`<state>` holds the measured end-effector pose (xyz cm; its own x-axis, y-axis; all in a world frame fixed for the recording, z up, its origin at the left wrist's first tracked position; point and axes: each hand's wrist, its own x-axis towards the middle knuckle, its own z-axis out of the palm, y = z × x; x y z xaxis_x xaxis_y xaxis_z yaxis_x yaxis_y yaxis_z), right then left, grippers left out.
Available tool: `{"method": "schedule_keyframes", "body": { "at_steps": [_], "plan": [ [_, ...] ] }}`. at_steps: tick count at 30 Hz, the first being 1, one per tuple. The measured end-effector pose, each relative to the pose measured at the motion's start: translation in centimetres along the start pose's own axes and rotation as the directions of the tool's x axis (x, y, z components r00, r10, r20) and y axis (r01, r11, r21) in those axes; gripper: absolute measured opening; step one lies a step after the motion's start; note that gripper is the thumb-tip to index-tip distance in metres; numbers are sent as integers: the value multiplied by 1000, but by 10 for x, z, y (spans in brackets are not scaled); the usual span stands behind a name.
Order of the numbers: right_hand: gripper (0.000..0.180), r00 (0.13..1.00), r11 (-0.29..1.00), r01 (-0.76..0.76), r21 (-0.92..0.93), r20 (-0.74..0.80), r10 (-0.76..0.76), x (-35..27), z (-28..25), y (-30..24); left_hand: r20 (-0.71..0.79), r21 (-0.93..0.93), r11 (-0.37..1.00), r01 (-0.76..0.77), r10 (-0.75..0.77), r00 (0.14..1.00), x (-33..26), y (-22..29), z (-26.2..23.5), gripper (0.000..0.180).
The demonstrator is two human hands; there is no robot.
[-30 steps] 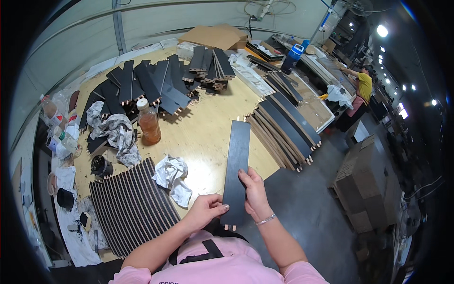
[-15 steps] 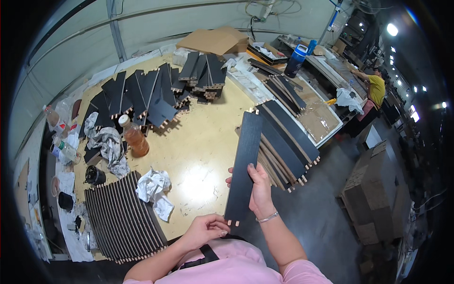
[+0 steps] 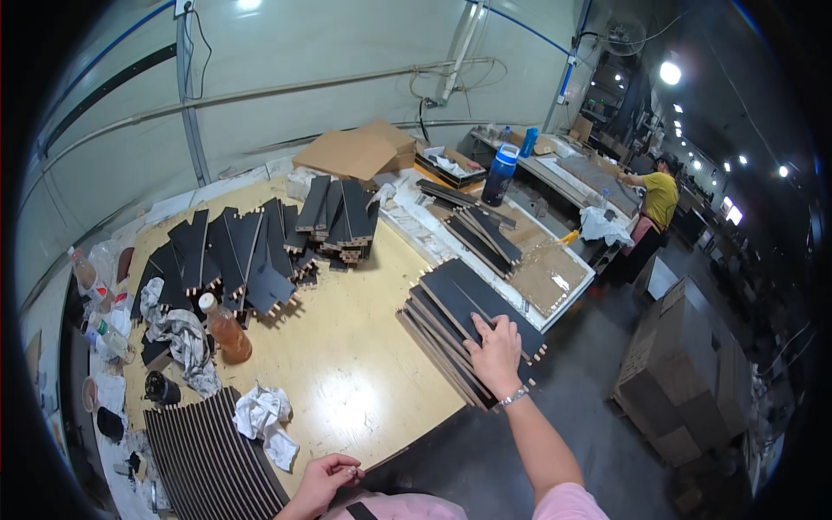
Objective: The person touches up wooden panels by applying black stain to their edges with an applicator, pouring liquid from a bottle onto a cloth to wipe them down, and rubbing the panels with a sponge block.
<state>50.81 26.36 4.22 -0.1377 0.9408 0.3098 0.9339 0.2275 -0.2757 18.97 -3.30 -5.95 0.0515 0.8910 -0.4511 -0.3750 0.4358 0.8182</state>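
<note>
My right hand (image 3: 496, 351) rests on the stack of black boards (image 3: 468, 299) at the table's right side, fingers spread over the top board. Wooden dowels stick out of the boards' ends. Near the table's front edge, my left hand (image 3: 328, 479) is closed, its thumb and fingers pinched together. Whether anything small is between those fingers is hidden. Left of it lies a crumpled white cloth (image 3: 263, 420), against a row of black slats with dowel ends (image 3: 204, 451) set on edge.
More black boards (image 3: 238, 251) lie heaped at the back left, beside a bottle of amber liquid (image 3: 227, 331). A blue bottle (image 3: 500, 176) stands behind the stack. Cardboard boxes (image 3: 685, 373) sit on the floor at right. A person in yellow (image 3: 660, 201) works farther back.
The single board I held upright in my right hand is now down on the stack, and that hand lies flat on top. My left hand has come away from the board's lower end.
</note>
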Motion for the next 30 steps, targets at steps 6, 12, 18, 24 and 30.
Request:
{"method": "schedule_keyframes", "body": {
  "at_steps": [6,12,18,24,30],
  "plan": [
    [53,1000,1000,-16,2,-9,16,18,22,-3,0,97,994,-47,47,999,20,19,-29,21],
    [34,906,522,-260,812,393,-160,-45,-31,-63,-128,197,902,-385,413,902,16,104,-43,36],
    [43,488,2,-831,556,732,-475,-117,-69,-118,-66,217,696,-685,710,701,6,189,-15,64],
    [42,427,64,-859,508,780,-457,-172,-86,-140,28,128,821,-557,558,829,-21,193,-35,56],
    [45,418,286,-760,584,775,-474,-174,-68,-123,3,155,816,-557,564,826,-25,189,-45,37]
  ]
}}
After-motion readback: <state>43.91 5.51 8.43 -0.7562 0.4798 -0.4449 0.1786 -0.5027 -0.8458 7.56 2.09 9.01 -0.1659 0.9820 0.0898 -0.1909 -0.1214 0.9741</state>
